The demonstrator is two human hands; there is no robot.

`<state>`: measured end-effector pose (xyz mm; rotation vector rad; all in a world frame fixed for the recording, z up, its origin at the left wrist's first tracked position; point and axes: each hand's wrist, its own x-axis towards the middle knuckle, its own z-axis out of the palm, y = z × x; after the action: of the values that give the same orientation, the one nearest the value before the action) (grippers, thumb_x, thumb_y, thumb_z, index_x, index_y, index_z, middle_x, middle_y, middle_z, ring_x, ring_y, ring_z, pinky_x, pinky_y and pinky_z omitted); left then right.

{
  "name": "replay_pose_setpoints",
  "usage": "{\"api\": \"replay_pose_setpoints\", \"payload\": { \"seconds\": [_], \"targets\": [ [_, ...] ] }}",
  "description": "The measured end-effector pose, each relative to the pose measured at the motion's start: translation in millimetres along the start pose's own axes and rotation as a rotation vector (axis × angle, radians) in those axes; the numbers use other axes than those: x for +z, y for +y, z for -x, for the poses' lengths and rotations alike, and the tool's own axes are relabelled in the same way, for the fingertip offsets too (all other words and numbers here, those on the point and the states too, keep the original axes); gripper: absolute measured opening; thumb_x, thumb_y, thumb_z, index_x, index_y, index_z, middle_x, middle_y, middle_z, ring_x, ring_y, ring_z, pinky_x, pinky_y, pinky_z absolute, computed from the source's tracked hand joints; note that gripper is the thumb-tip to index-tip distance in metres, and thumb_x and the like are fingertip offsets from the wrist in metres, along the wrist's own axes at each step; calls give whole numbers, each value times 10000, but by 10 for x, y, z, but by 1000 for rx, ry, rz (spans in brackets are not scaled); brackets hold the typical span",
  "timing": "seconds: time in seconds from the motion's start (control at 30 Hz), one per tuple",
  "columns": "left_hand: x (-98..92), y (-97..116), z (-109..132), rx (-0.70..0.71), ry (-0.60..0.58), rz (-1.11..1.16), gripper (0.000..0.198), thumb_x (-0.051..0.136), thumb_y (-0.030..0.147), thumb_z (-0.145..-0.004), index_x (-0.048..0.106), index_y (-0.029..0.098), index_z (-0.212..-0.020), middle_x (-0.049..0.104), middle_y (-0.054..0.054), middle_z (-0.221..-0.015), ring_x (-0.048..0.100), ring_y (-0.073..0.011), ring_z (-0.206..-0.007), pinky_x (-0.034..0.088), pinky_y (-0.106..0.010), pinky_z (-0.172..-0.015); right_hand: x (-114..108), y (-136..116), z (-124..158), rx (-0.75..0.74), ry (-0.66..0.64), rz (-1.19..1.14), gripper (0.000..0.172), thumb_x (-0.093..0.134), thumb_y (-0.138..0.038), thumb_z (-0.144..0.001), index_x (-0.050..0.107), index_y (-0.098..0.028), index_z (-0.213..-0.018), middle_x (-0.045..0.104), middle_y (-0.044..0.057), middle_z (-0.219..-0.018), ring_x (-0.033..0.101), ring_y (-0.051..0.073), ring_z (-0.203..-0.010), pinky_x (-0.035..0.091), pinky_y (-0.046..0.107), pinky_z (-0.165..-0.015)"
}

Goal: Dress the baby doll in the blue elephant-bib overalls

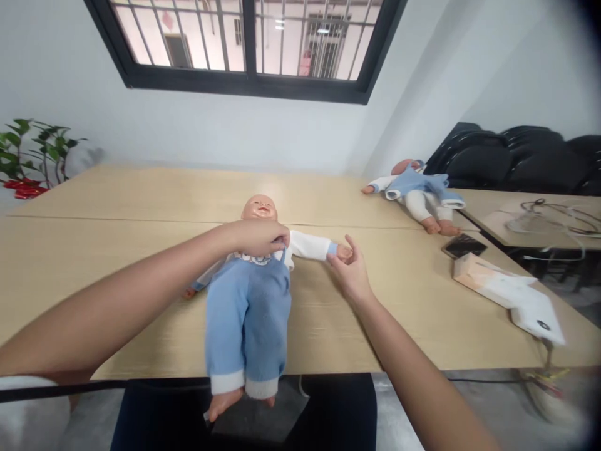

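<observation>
A baby doll (248, 294) in blue overalls and a white long-sleeved top lies face up on the wooden table, its feet past the front edge. My left hand (263, 237) reaches across its chest, fingers closed on the blue overall strap by the doll's shoulder. The doll's arm on the right is stretched out sideways. At the end of that arm, my right hand (350, 266) has its thumb and fingers around the doll's small hand (344, 252). The doll's other arm is partly hidden behind my left forearm.
Another doll (420, 191) in blue and white lies at the back right. Near it are a black phone (464, 246), a tissue pack (488, 279) and a white device (538, 313). Cables (558, 216) lie on the side table. A plant (44, 153) stands at far left.
</observation>
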<state>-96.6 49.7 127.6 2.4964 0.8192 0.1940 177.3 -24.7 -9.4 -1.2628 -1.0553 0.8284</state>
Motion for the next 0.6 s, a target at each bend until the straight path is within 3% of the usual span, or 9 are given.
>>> {"api": "replay_pose_setpoints", "payload": {
  "seconds": [0.07, 0.13, 0.23, 0.33, 0.5, 0.6],
  "targets": [
    [31, 24, -3, 11, 177, 16, 188, 537, 314, -933, 683, 219, -1005, 730, -56, -979, 622, -212, -878, 416, -294, -807, 53, -13, -30, 53, 25, -131, 872, 784, -502, -745, 425, -216, -1486, 666, 125, -1300, 672, 232, -1150, 538, 391, -1018],
    [74, 20, -9, 31, 262, -16, 238, 476, 329, -979, 670, 206, -1043, 719, -76, -1058, 624, -220, -963, 416, -304, -856, 109, -11, -59, 89, -19, -215, 737, 772, -516, -759, 531, -197, -1378, 663, 132, -1328, 662, 232, -1189, 518, 388, -1061],
    [135, -35, -14, 71, 99, -131, 237, 598, 374, -908, 711, 217, -1044, 717, -71, -1041, 620, -218, -928, 398, -291, -791, 180, 24, -83, 118, -93, -255, 647, 789, -510, -757, 599, -177, -1277, 682, 130, -1313, 661, 235, -1190, 487, 410, -1104],
    [181, -111, -9, 8, -42, -184, 278, 694, 354, -802, 750, 246, -1052, 709, -41, -889, 583, -193, -759, 345, -288, -671, 213, 70, -74, 134, -67, -233, 674, 796, -508, -751, 584, -169, -1294, 681, 132, -1315, 669, 232, -1166, 489, 423, -1101],
    [190, -161, 6, 45, -98, -163, 156, 728, 218, -654, 771, 271, -794, 718, -32, -874, 585, -211, -799, 356, -296, -719, 172, 63, -28, 182, 51, -3, 745, 766, -466, -772, 507, -144, -1392, 640, 169, -1369, 646, 233, -1213, 479, 395, -1106],
    [143, -120, 11, 2, -126, -135, 88, 725, 229, -676, 752, 271, -749, 713, -22, -784, 579, -209, -749, 356, -302, -704, 154, -18, 46, 159, 82, 284, 724, 737, -443, -791, 512, -132, -1406, 622, 196, -1369, 609, 276, -1255, 456, 435, -1117]
  ]
}}
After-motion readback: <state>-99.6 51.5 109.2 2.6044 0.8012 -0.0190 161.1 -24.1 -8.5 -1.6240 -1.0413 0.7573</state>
